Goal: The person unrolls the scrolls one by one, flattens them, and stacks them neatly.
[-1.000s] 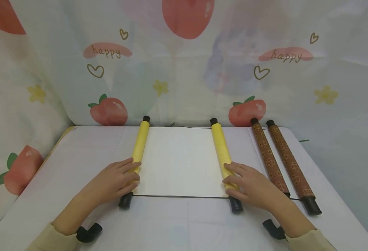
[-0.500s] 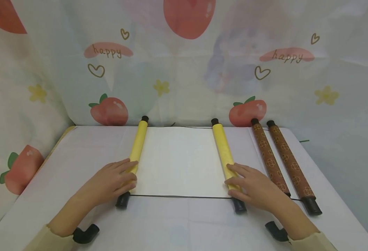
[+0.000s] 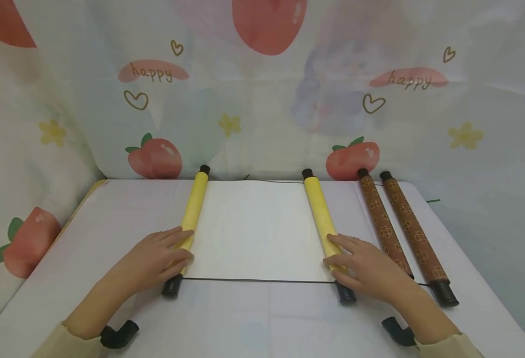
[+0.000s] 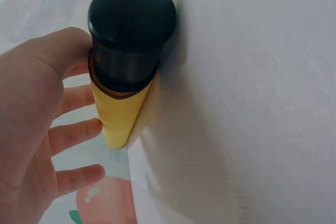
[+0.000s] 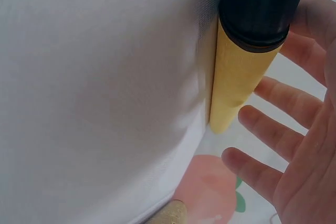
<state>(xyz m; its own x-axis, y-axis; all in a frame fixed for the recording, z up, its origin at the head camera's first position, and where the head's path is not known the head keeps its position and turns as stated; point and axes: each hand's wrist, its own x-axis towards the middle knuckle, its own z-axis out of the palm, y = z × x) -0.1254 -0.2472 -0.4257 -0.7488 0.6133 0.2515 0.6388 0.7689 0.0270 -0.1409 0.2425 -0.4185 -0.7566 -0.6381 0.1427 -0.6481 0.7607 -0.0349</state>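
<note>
A scroll lies partly unrolled on the white-covered table, its blank white sheet between two yellow rolls with black end knobs. My left hand rests over the near part of the left yellow roll. Fairly straight, spread fingers touch it; in the left wrist view the black knob hides part of the contact. On the right yellow roll, my right hand lies likewise, fingers extended and spread. The right wrist view shows its fingertips beside the yellow roll, below the black knob.
To the right lies a second scroll with two brown, flower-patterned rolls and black knobs, close to my right forearm. A fruit-printed cloth hangs behind the table. Black curved pieces sit at both wrists.
The two yellow rolls have moved slightly apart, the left one leftward and the right one rightward, with my hands on them. A bit more white sheet shows between them. The brown scroll stays put.
</note>
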